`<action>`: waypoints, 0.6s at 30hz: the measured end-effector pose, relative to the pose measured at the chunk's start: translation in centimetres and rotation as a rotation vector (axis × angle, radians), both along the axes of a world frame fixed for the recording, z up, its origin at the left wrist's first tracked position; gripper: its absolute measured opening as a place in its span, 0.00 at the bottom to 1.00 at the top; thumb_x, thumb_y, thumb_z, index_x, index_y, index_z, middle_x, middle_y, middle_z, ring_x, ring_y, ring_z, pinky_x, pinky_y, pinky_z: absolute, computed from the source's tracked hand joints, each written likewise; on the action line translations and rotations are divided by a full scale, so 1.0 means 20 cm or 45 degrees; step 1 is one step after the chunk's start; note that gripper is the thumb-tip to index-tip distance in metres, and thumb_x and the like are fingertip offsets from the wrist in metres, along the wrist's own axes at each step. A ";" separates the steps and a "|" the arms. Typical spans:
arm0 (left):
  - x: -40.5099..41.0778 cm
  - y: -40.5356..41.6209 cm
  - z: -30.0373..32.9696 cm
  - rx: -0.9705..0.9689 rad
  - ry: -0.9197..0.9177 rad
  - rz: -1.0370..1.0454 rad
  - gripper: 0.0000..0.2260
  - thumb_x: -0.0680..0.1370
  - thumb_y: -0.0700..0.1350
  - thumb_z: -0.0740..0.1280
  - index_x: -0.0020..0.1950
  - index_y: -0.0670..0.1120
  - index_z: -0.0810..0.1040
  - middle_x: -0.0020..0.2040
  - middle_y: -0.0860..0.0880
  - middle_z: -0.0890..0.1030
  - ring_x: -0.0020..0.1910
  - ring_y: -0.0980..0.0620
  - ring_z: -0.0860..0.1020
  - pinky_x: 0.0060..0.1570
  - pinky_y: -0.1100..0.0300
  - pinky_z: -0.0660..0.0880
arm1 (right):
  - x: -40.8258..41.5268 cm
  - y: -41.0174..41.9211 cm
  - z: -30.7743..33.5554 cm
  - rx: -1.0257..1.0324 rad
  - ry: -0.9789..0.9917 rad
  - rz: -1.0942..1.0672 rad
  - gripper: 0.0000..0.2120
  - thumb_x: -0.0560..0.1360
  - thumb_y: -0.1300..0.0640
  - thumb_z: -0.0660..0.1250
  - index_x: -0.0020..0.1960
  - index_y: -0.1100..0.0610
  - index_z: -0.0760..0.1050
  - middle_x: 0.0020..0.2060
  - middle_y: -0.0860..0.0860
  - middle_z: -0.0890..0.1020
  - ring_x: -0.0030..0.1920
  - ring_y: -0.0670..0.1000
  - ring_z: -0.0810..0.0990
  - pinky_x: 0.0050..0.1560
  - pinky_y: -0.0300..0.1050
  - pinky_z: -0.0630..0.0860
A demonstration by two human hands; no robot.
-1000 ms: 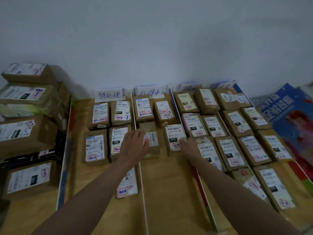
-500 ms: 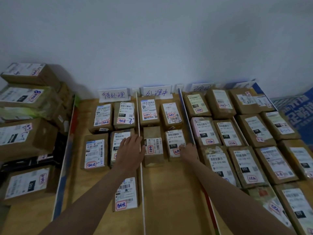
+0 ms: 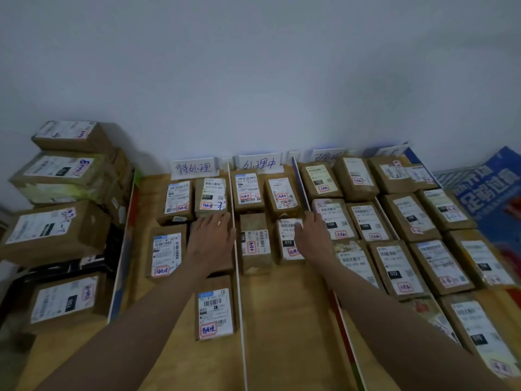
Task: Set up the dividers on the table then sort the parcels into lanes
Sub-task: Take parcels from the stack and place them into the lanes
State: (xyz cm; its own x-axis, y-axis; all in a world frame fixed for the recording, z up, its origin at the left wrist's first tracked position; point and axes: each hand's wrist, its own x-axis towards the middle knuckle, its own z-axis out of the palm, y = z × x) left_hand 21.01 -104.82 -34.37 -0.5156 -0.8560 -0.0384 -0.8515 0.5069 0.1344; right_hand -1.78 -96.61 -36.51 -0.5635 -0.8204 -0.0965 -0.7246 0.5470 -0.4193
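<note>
- Reaching forward over a wooden table [image 3: 284, 320], we stretch both bare arms toward rows of brown parcels.
- Our left hand [image 3: 212, 235] lies palm down, fingers straight and close together, covering a parcel in the left lane, just beside a thin white divider [image 3: 237, 266] standing on edge.
- Our right hand [image 3: 313, 235] rests flat with fingers straight and slightly spread, on the right edge of a labelled parcel [image 3: 289, 241] in the middle lane.
- A second divider [image 3: 301, 187], dark blue at its far end, runs by that hand.
- A taller parcel [image 3: 254, 242] stands between our hands, touching neither.
- Handwritten lane cards [image 3: 194, 167] stand against the pale wall.
- More parcels fill the right lanes; a loose stack of parcels [image 3: 59, 193] sits left of the table.
</note>
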 end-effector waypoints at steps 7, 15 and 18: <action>0.22 -0.01 0.25 -0.068 0.018 0.016 0.24 0.84 0.54 0.49 0.77 0.47 0.63 0.75 0.47 0.67 0.75 0.48 0.62 0.76 0.48 0.55 | 0.27 0.00 0.37 -0.213 0.298 0.198 0.23 0.82 0.48 0.52 0.74 0.56 0.62 0.72 0.55 0.68 0.73 0.55 0.65 0.74 0.56 0.61; 0.73 -0.06 0.42 -0.176 0.007 0.064 0.25 0.83 0.55 0.47 0.75 0.46 0.66 0.73 0.46 0.70 0.72 0.47 0.67 0.73 0.49 0.59 | 0.78 -0.07 0.52 -0.198 0.311 0.278 0.25 0.83 0.45 0.50 0.76 0.55 0.60 0.74 0.55 0.66 0.75 0.56 0.62 0.76 0.58 0.58; 0.96 -0.09 0.44 -0.182 0.005 0.052 0.22 0.84 0.53 0.50 0.73 0.44 0.68 0.71 0.45 0.72 0.71 0.46 0.68 0.72 0.48 0.60 | 1.02 -0.09 0.54 -0.205 0.310 0.268 0.24 0.83 0.46 0.50 0.75 0.56 0.62 0.73 0.55 0.67 0.74 0.56 0.64 0.75 0.56 0.59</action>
State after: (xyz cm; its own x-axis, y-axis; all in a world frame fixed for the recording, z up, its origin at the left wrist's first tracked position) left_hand 40.30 -106.61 -25.56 -0.4801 -0.8728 0.0876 -0.8714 0.4860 0.0669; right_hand 18.55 -98.48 -25.80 -0.3708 -0.9149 0.1596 -0.9038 0.3159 -0.2887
